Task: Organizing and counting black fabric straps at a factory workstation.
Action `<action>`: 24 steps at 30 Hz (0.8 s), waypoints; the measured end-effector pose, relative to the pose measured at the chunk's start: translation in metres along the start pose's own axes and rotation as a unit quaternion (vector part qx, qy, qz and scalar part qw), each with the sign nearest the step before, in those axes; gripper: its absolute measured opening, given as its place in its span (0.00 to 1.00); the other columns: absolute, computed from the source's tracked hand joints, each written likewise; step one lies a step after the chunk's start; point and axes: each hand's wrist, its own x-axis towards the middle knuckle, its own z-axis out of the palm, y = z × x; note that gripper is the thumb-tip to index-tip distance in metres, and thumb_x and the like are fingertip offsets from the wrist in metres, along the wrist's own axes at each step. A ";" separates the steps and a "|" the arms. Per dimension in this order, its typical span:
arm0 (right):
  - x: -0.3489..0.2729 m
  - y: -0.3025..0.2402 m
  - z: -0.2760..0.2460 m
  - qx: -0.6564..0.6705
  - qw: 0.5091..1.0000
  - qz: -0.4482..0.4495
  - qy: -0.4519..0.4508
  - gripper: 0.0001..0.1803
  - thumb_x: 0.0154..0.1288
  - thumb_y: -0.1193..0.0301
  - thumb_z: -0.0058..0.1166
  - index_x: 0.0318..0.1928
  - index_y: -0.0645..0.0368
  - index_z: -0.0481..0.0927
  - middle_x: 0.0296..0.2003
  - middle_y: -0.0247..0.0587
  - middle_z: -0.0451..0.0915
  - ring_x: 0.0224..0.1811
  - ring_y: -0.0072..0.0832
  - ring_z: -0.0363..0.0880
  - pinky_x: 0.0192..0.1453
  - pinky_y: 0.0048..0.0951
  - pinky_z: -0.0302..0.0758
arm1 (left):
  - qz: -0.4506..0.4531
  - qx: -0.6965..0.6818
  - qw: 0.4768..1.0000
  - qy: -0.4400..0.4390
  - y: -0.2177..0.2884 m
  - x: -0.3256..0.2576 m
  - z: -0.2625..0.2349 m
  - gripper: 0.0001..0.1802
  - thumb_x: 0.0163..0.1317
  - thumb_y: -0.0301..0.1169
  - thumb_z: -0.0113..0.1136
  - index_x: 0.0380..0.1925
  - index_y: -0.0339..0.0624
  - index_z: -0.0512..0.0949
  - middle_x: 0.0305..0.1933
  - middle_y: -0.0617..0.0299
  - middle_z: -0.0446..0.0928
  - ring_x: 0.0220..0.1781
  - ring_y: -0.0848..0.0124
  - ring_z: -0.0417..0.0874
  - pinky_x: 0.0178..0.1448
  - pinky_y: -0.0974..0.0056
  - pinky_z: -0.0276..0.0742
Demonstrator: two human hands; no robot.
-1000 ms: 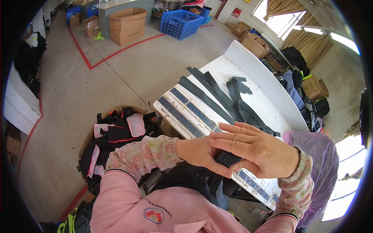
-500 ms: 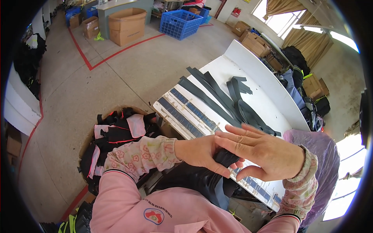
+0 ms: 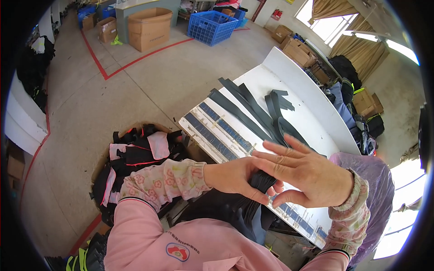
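Observation:
My left hand (image 3: 233, 178) is wrapped round a bundle of black flat strips (image 3: 262, 182), its thumb on the near side. The strips' lower ends hang toward my lap. Over the bundle's top my right hand (image 3: 312, 176) is spread, palm down, its fingertips just beside the left hand. Whether the right palm touches the strips is hidden. Beyond both hands, more dark grey strips (image 3: 242, 113) lie in loose rows and a looped pile on the white table (image 3: 312, 108).
A raised white board (image 3: 312, 92) edges the table's far right side. On my left stands a carton of black and pink pieces (image 3: 147, 151). A purple plastic-covered thing (image 3: 368, 185) is at right. Farther off are a brown carton (image 3: 149, 31) and a blue crate (image 3: 210, 29).
The fingers of my right hand have spread and tipped up a little over the bundle. My left hand keeps its hold in nearly the same place.

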 end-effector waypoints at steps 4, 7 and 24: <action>-0.006 0.002 -0.007 0.009 0.991 0.021 0.132 0.42 0.57 0.57 0.68 0.69 0.60 0.70 0.66 0.48 0.74 0.73 0.49 0.66 0.77 0.56 0.58 | -0.034 -0.037 0.998 0.022 -0.006 -0.001 0.001 0.23 0.58 0.29 0.76 0.53 0.40 0.78 0.48 0.65 0.80 0.50 0.76 0.82 0.57 0.67 0.80; -0.007 -0.002 0.003 -0.021 0.996 0.030 0.081 0.34 0.56 0.57 0.70 0.62 0.57 0.78 0.63 0.45 0.76 0.71 0.47 0.70 0.75 0.54 0.62 | -0.038 -0.042 0.998 0.029 -0.002 -0.004 -0.001 0.24 0.58 0.30 0.75 0.53 0.40 0.77 0.49 0.65 0.80 0.50 0.76 0.82 0.56 0.67 0.80; -0.017 -0.001 0.012 0.024 0.989 0.008 0.143 0.29 0.56 0.59 0.70 0.56 0.58 0.81 0.44 0.38 0.80 0.46 0.40 0.78 0.51 0.39 0.74 | -0.055 -0.069 0.996 0.023 0.002 -0.006 0.002 0.23 0.59 0.28 0.74 0.53 0.37 0.77 0.47 0.67 0.81 0.51 0.78 0.80 0.59 0.69 0.77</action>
